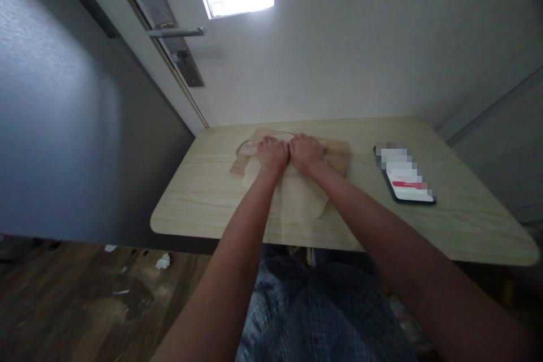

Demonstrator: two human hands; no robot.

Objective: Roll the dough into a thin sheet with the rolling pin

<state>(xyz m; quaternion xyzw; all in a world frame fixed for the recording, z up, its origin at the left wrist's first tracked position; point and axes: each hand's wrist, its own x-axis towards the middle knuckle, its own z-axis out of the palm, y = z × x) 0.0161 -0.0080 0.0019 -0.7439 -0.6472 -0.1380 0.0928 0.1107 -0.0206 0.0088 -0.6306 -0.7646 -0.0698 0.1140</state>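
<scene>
Tan paper point(299, 198) lies spread on the pale wooden table in front of me, creased and with uneven edges. My left hand point(272, 155) presses on its far part, fingers curled over a fold. Close beside it, almost touching, my right hand point(306, 152) grips the same fold with bent fingers. A rolled or bunched strip of the paper runs sideways under both hands, its left end sticking out past my left fingers. Darker brown paper point(339, 153) shows behind and to the right. Whether anything is wrapped inside is hidden by my hands.
A phone point(409, 178) with a lit, blurred screen lies at the right of the wooden table point(190, 203). Beyond the table's far edge stands a white door with a metal handle point(178, 32). A grey panel point(63, 141) rises on the left; paper scraps point(163, 261) litter the floor.
</scene>
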